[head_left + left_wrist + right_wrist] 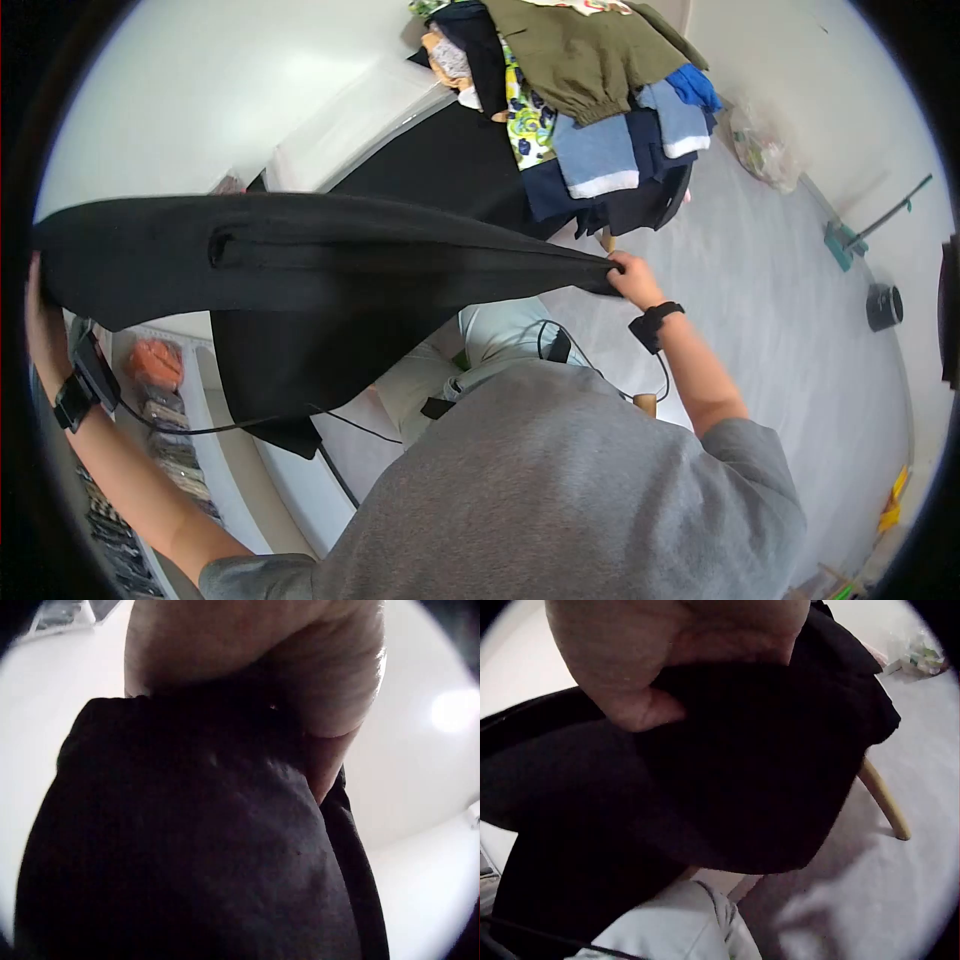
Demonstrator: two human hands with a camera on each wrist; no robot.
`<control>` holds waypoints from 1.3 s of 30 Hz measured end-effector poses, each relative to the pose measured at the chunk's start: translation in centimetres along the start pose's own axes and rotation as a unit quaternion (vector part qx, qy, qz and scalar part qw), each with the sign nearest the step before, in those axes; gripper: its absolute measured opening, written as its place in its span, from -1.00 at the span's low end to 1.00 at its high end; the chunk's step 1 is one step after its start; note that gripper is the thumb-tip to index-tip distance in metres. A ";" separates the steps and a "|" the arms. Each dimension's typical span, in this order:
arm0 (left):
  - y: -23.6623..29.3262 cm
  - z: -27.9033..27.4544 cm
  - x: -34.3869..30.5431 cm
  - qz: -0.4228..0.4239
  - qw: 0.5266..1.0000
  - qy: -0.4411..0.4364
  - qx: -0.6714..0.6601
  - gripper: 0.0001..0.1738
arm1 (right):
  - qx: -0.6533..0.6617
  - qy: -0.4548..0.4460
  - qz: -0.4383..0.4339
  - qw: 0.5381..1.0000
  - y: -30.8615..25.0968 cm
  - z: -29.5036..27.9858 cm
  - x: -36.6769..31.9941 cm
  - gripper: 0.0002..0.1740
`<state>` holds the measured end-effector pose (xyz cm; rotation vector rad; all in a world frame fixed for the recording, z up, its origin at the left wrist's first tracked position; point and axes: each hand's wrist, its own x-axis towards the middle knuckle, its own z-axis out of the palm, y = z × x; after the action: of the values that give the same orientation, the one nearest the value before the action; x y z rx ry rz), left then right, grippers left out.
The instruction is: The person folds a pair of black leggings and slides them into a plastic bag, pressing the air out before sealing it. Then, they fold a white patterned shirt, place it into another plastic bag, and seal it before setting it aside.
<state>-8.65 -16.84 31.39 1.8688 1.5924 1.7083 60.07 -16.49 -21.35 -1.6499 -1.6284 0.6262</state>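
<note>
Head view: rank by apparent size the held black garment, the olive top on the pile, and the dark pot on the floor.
1. black garment, nearest the camera
2. olive top
3. dark pot, far off, so true size unsure

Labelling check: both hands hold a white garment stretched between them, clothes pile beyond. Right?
No. The garment is black, not white; the head view shows it. Left hand and right hand do hold it stretched between them, clothes pile beyond.

Black garment (pixel 330 265) stretched taut in mid-air.
It spans sideways as a long band, wide at one end with a slit opening, bunched narrow at the other.
</note>
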 end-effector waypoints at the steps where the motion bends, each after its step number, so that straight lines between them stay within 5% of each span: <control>1: -1.1 -1.7 -0.6 -0.024 1.000 0.001 -0.004 -0.61 | -0.011 -0.004 0.005 1.000 -0.4 -0.9 0.4 -0.76; 5: -4.2 -5.2 -4.7 -0.099 0.990 -0.064 0.077 -0.62 | -0.032 0.006 -0.027 0.999 -3.2 -5.1 1.6 -0.77; 7: -4.7 -5.7 -6.9 -0.129 0.975 -0.086 0.160 -0.64 | -0.149 0.057 -0.067 0.985 -4.5 -7.5 2.3 -0.75; 9: -6.0 -6.3 -8.8 -0.181 0.946 -0.188 0.193 -0.65 | -0.174 0.093 -0.065 0.978 -6.2 -9.6 3.1 -0.73; 10: -7.7 -6.3 -9.6 -0.139 0.951 -0.189 0.202 -0.68 | -0.195 0.119 -0.103 0.968 -6.7 -10.4 3.9 -0.74; 15: -15.8 -6.5 -12.8 -0.215 0.949 -0.171 0.153 -0.69 | -0.291 0.187 -0.156 0.925 -13.9 -13.8 8.2 -0.76; 20: -19.7 -3.4 -12.5 -0.274 0.940 -0.124 0.161 -0.64 | -0.250 0.164 -0.193 0.935 -19.4 -15.1 16.3 -0.77; 25: -20.3 -1.7 -12.3 -0.221 0.973 0.026 -0.057 -0.63 | -0.178 0.248 -0.204 0.930 -23.4 -15.5 22.6 -0.71; 27: -24.9 -3.8 -13.2 -0.164 0.964 0.041 -0.207 -0.59 | -0.131 0.275 -0.264 0.915 -22.2 -15.3 25.2 -0.70; 30: -26.4 -2.4 -16.8 -0.224 0.950 0.075 -0.205 -0.55 | -0.137 0.218 -0.265 0.929 -19.8 -13.7 27.2 -0.71; 32: -28.3 -1.3 -20.1 -0.274 0.932 0.018 -0.237 -0.48 | -0.147 0.158 -0.241 0.946 -18.5 -12.0 27.1 -0.69; 35: -30.3 -0.3 -23.9 -0.427 0.896 -0.092 -0.073 -0.52 | -0.186 0.094 -0.218 0.953 -16.3 -9.9 26.6 -0.66; 39: -28.7 1.4 -25.5 -0.416 0.891 -0.036 -0.181 -0.60 | -0.225 0.051 -0.207 0.951 -15.0 -8.9 26.5 -0.59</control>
<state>-18.61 -22.97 -5.16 0.8489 1.5579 1.3675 59.55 7.32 -0.37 -1.5315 -2.0610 -0.0507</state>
